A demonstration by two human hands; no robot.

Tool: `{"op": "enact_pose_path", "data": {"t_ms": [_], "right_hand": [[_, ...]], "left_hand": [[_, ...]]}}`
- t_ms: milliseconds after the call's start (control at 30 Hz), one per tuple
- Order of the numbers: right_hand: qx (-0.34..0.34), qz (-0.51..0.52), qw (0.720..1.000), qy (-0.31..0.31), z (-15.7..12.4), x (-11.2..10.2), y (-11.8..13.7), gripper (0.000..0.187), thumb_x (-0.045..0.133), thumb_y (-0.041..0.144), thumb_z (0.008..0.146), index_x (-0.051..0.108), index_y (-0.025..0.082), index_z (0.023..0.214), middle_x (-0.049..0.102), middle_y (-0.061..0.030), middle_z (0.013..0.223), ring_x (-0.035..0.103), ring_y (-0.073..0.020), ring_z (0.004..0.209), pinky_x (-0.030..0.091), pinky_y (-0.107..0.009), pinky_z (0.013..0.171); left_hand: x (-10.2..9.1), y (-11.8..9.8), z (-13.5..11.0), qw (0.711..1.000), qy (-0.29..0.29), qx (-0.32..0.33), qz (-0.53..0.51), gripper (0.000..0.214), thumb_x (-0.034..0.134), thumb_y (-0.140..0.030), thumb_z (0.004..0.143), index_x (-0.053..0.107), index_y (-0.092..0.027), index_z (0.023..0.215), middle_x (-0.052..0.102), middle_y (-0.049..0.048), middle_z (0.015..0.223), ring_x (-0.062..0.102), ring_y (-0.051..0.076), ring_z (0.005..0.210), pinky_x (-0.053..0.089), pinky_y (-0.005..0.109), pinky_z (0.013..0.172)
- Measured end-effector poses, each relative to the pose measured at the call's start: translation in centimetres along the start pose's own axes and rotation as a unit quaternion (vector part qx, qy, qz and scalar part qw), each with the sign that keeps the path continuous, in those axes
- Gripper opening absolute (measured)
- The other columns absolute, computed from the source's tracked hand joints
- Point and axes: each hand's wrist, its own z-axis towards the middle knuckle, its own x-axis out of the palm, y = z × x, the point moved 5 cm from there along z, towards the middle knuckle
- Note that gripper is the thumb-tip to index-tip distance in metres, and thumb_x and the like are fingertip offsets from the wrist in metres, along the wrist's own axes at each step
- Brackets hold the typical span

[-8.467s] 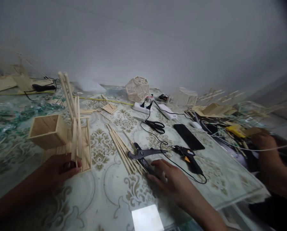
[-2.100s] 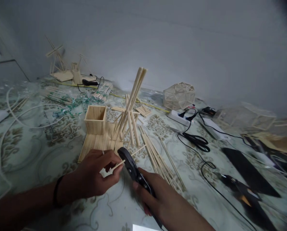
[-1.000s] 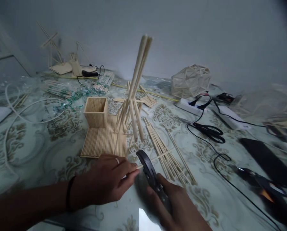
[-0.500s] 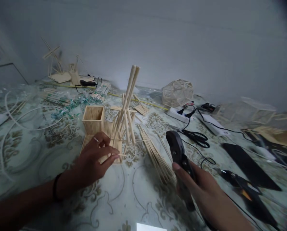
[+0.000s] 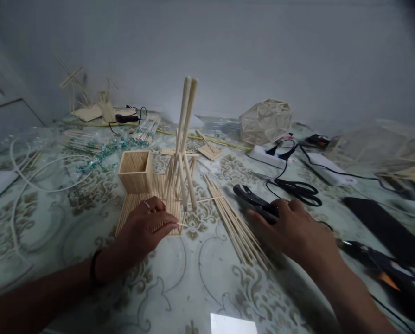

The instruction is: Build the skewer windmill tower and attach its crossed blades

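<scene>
One camera, worn on the person's head, sits above the near edge of the patterned tabletop (image 5: 193, 278). It faces forward and down across it to the pale wall (image 5: 263, 46) at the far side. It is near: the left hand (image 5: 143, 229), pinching a short stick (image 5: 180, 224), reaches in from the near edge left of centre. The right hand (image 5: 294, 229), gripping black cutters (image 5: 252, 200), reaches in right of centre.
</scene>
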Motion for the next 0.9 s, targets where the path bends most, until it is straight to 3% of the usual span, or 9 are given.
{"op": "enact_pose_path", "data": {"t_ms": [167,267,333,367,433,533,700,800,900], "right_hand": [[-0.034,-0.014,0.999,-0.036,-0.1,0.6,0.0,0.072,0.041,0.075,0.094,0.063,0.009,0.114,0.06,-0.0321,0.118,0.061,-0.0499,0.112,0.051,-0.055,0.083],[-0.061,0.003,0.989,-0.136,-0.7,-1.2,1.2,0.062,0.054,0.061,0.095,0.062,0.006,0.124,0.051,-0.034,0.135,0.051,-0.0531,0.124,0.046,-0.062,0.094],[-0.131,0.087,0.97,-0.185,-1.8,-2.8,3.2,0.049,0.057,0.051,0.096,0.064,0.009,0.121,0.055,-0.0294,0.132,0.054,-0.0464,0.123,0.047,-0.058,0.097],[-0.183,0.148,0.957,-0.173,-2.3,-3.3,4.6,0.042,0.056,0.048,0.097,0.066,0.012,0.117,0.06,-0.0249,0.125,0.058,-0.0401,0.117,0.049,-0.053,0.096],[-0.279,0.266,0.919,-0.083,-3.5,-3.7,7.8,0.028,0.055,0.042,0.1,0.067,0.018,0.109,0.067,-0.0146,0.109,0.065,-0.0274,0.098,0.052,-0.042,0.089],[-0.346,0.353,0.869,0.034,-4.7,-3.3,11.9,0.017,0.059,0.032,0.099,0.068,0.019,0.106,0.069,-0.0074,0.098,0.065,-0.0191,0.086,0.051,-0.032,0.08],[-0.329,0.443,0.821,0.145,-4.0,-1.0,14.6,0.018,0.061,0.028,0.097,0.069,0.017,0.086,0.068,-0.0019,0.082,0.06,-0.0146,0.077,0.045,-0.027,0.074],[-0.304,0.527,0.767,0.203,-3.4,0.3,14.9,0.026,0.064,0.04,0.096,0.069,0.017,0.085,0.066,-0.0011,0.082,0.057,-0.0139,0.076,0.045,-0.026,0.072],[-0.286,0.582,0.729,0.218,-3.1,1.3,14.9,0.036,0.071,0.053,0.089,0.069,0.017,0.084,0.062,-0.0002,0.078,0.054,-0.0134,0.072,0.043,-0.026,0.068]], "left_hand": [[-0.1,0.0,0.0,1.0,-0.027,0.009,-0.004,0.005,0.075,-0.025,0.09,0.08,-0.024,0.09,0.074,0.0013,0.083,0.069,0.016,0.081,0.057,0.028,0.076],[-0.2,-0.2,0.0,0.999,-0.03,0.022,-0.005,0.004,0.076,-0.024,0.09,0.08,-0.023,0.09,0.076,0.0005,0.082,0.069,0.015,0.081,0.056,0.028,0.077],[-0.2,-0.3,0.1,0.999,-0.025,0.028,-0.002,0.004,0.076,-0.024,0.091,0.079,-0.023,0.089,0.075,-0.0001,0.081,0.068,0.015,0.08,0.055,0.028,0.076],[-0.2,-0.3,0.1,0.999,-0.023,0.027,-0.002,0.004,0.075,-0.024,0.091,0.079,-0.022,0.089,0.075,-0.0001,0.08,0.068,0.015,0.079,0.055,0.027,0.075],[-0.3,-0.4,0.1,0.999,-0.024,0.025,-0.003,0.004,0.075,-0.024,0.091,0.079,-0.022,0.089,0.074,-0.0003,0.079,0.068,0.015,0.078,0.054,0.027,0.074],[-0.4,-0.6,0.2,0.999,-0.028,0.028,0.004,0.005,0.074,-0.021,0.092,0.078,-0.022,0.09,0.072,-0.0006,0.08,0.067,0.014,0.077,0.054,0.027,0.073],[-0.4,-0.8,0.3,0.998,-0.043,0.053,0.02,0.009,0.072,-0.023,0.094,0.077,-0.022,0.087,0.067,-0.0019,0.073,0.064,0.013,0.07,0.052,0.026,0.068],[-0.3,-0.7,0.3,0.997,-0.047,0.054,0.024,0.011,0.07,-0.023,0.094,0.077,-0.022,0.086,0.067,-0.0014,0.075,0.063,0.012,0.07,0.051,0.024,0.066],[-0.3,-0.6,0.1,0.997,-0.055,0.054,0.015,0.011,0.071,-0.024,0.094,0.076,-0.021,0.084,0.068,-0.0001,0.078,0.064,0.013,0.072,0.051,0.024,0.066]]}}
